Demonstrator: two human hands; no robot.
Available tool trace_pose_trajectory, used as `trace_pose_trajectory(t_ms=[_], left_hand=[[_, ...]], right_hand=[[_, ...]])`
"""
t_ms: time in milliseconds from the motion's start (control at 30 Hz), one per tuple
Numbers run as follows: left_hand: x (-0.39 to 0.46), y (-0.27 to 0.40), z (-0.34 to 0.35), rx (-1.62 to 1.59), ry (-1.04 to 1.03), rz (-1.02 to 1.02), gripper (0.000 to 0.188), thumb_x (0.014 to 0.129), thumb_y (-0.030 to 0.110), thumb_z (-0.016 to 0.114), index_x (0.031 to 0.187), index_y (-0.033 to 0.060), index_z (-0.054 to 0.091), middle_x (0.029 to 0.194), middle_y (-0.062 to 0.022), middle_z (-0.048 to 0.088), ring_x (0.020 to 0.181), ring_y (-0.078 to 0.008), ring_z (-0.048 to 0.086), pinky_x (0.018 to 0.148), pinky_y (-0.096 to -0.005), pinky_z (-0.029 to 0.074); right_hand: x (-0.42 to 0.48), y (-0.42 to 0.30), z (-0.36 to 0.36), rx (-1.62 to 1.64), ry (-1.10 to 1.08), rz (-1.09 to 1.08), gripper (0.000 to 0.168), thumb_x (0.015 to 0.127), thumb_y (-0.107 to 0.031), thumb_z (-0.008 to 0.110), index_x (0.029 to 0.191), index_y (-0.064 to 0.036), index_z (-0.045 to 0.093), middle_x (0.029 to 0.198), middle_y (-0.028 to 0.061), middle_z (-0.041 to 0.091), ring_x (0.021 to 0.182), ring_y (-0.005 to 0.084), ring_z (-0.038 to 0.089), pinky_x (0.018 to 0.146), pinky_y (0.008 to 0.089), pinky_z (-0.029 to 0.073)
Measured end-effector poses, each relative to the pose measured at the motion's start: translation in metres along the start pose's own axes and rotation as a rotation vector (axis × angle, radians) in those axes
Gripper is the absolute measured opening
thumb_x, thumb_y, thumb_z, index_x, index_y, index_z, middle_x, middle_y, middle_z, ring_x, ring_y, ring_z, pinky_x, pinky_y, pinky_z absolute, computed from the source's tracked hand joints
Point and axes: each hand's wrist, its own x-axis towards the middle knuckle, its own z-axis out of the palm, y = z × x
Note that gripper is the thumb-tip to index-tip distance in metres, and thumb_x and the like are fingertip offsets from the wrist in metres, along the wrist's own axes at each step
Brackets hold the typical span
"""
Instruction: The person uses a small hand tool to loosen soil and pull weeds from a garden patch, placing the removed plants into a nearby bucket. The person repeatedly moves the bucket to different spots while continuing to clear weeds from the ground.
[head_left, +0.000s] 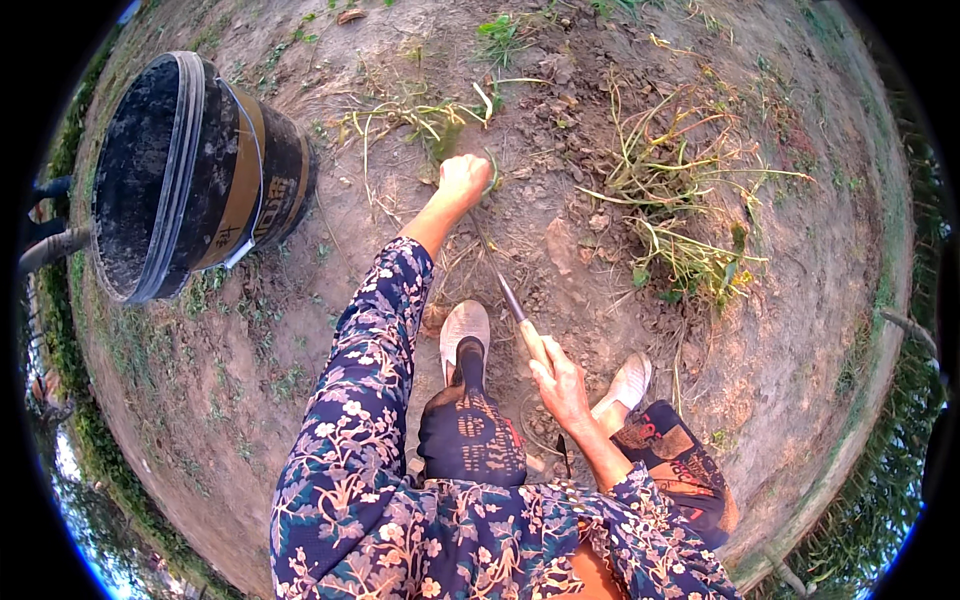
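My left hand is reached forward low over the soil, its fingers closed in a fist around plant stems. A blurred tuft of greenery shows just beyond the knuckles, and a thin green curve lies along the hand's right side. My right hand grips the pale wooden handle of a long-shafted hand tool. Its dark metal shaft slants forward to the ground beside my left hand, where the working end cannot be made out. Pulled-looking stems lie on the soil just past my left hand.
A black plastic bucket with a wire handle lies tipped at the left, its mouth turned left; it bears writing. A heap of cut or uprooted stems lies at the right. My light shoes stand apart on bare soil. Small weeds grow ahead.
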Motion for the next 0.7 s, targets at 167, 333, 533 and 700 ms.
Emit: trace_pose_trajectory(t_ms=[167, 333, 533, 700], left_hand=[[-0.02, 0.024, 0.008, -0.069, 0.043, 0.006, 0.024, 0.07, 0.03, 0.071, 0.081, 0.0085, 0.068, 0.083, -0.0131, 0.066, 0.091, -0.031, 0.06, 0.067, -0.0416, 0.049], [-0.016, 0.027, 0.007, 0.012, -0.037, 0.016, 0.015, 0.072, 0.021, 0.066, 0.081, 0.0097, 0.07, 0.086, -0.0119, 0.067, 0.091, -0.0298, 0.059, 0.075, -0.045, 0.042], [-0.019, 0.029, 0.003, -0.038, 0.018, 0.16, 0.008, 0.072, 0.008, 0.06, 0.078, 0.0034, 0.064, 0.077, -0.0178, 0.065, 0.077, -0.034, 0.064, 0.065, -0.0431, 0.051], [-0.041, 0.035, -0.025, -0.164, 0.311, 0.171, 0.009, 0.075, 0.007, 0.061, 0.083, 0.0074, 0.061, 0.077, -0.0095, 0.065, 0.073, -0.027, 0.063, 0.062, -0.0375, 0.051]], right_hand=[[-0.01, 0.001, -0.006, -0.03, 0.026, -0.03, 0.044, 0.082, -0.016, 0.061, 0.124, -0.005, 0.049, 0.097, 0.021, 0.062, 0.09, 0.0312, 0.064, 0.076, 0.0366, 0.048], [-0.009, 0.008, -0.007, -0.066, -0.013, -0.036, 0.047, 0.083, -0.017, 0.061, 0.126, -0.006, 0.045, 0.096, 0.0212, 0.06, 0.089, 0.0375, 0.061, 0.073, 0.0401, 0.047], [-0.011, 0.011, -0.014, -0.067, -0.017, -0.048, 0.047, 0.083, -0.021, 0.06, 0.125, -0.005, 0.045, 0.097, 0.0206, 0.06, 0.089, 0.0364, 0.061, 0.075, 0.0385, 0.047], [-0.013, 0.014, -0.006, -0.04, 0.019, -0.085, 0.046, 0.083, -0.02, 0.061, 0.124, -0.003, 0.048, 0.105, 0.0173, 0.061, 0.095, 0.031, 0.062, 0.08, 0.0358, 0.047]])
